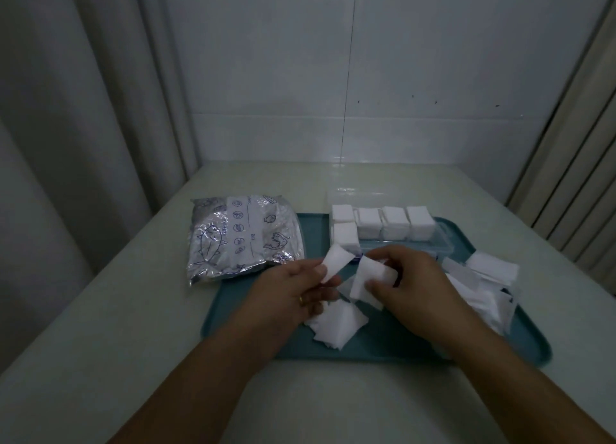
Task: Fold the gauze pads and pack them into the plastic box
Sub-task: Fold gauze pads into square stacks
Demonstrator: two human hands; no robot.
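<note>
We hold two gauze pads above the teal tray [350,348]. Our left hand [293,297] pinches one folded gauze pad [335,263] between thumb and fingers, its free end pointing up and away from us. Our right hand [406,283] grips a second gauze pad [370,282], thumb on its near face and fingers curled round the far side. The two pads sit close together, and we cannot tell whether they touch.

Beneath our hands a small heap of loose gauze squares [336,327] lies on the tray. A larger pile of unfolded gauze [483,287] spreads over the tray's right side. At the tray's far edge stands the clear plastic box [443,240], open, with stacks of folded pads [370,223] lined up inside. A silvery printed bag [240,237] rests at the tray's left, partly on the pale table [100,310].
</note>
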